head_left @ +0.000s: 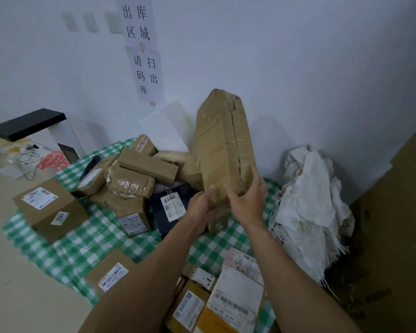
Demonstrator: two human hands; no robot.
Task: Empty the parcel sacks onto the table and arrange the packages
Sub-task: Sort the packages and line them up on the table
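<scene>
High above the fingers (209, 192) and to their left, the upper sheet (137, 20) on the wall (298, 56) reads 出库区域 and the lower sheet (145, 75) 请扫码出库. Far left of the fingers, the brown box (51, 219) bears two white labels (39, 197), each printed 2097 (smaller print is blurred). The handwritten label (173, 205) on the black parcel (157, 221), just left, is not legible.

A tall parcel (222, 145) is upright near the far right corner of the worktop (82, 239). To its left, a heap of boxes (139, 174) fills the far middle, with a flat parcel (171, 207) lying before it. One large box (48, 210) sits at the left edge and another box (111, 275) at the near edge. A cluster of parcels (226, 304) sits at the near right corner. A sack (308, 207) lies beyond the right edge.
</scene>
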